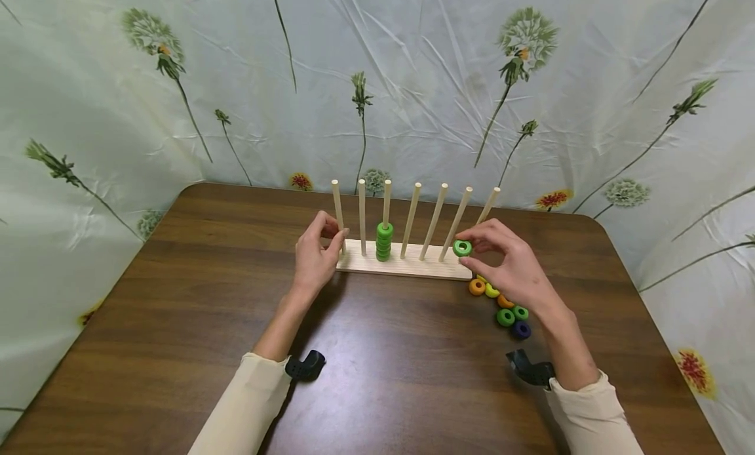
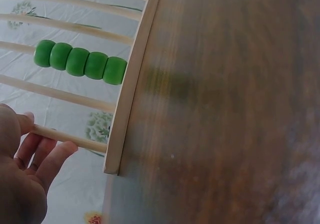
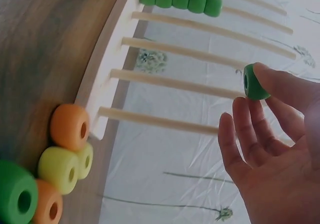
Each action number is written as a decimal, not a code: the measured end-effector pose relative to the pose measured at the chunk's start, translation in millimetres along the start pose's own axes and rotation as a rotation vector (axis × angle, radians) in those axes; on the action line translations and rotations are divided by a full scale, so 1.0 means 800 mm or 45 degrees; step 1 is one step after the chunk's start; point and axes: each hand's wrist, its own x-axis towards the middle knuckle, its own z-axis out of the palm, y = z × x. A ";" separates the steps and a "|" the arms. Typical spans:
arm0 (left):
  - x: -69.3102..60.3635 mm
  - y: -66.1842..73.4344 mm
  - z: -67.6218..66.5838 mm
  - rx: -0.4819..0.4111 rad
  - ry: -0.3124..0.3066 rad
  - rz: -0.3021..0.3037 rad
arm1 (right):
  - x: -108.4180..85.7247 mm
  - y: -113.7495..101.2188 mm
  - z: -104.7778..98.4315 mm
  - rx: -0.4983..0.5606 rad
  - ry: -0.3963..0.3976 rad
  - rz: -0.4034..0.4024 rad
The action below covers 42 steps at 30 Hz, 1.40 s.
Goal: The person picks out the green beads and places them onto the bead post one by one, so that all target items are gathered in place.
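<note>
A wooden rack of upright pegs, its pale base (image 1: pixel 407 269) lying across the table, stands before both hands. My left hand (image 1: pixel 318 255) pinches the leftmost peg (image 2: pixel 90 144) between thumb and fingers. Held at the rack's right end by my right hand (image 1: pixel 510 261) is a green bead (image 3: pixel 257 83), gripped by thumb and fingertips off the pegs. Its hole shows in the head view. Several green beads (image 1: pixel 383 244) are stacked on the third peg from the left; the other pegs carry no beads. The rightmost peg (image 1: pixel 488 204) is partly hidden behind the right hand.
Loose beads lie on the brown table (image 1: pixel 177 311) by the rack's right end: orange (image 1: pixel 472 291), yellow (image 3: pixel 52 166), green (image 1: pixel 500 321) and dark blue (image 1: pixel 516 334). A flower-printed cloth (image 1: pixel 413 114) hangs behind the table. Each wrist wears a black band mount.
</note>
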 end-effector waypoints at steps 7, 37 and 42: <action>0.000 0.000 0.001 0.006 -0.001 0.005 | 0.011 -0.010 0.005 0.030 0.024 -0.063; 0.001 0.001 0.000 0.009 0.007 0.016 | 0.059 -0.062 0.040 0.181 0.195 -0.169; 0.001 0.000 0.001 0.004 0.012 0.021 | 0.065 -0.067 0.043 0.213 0.209 -0.189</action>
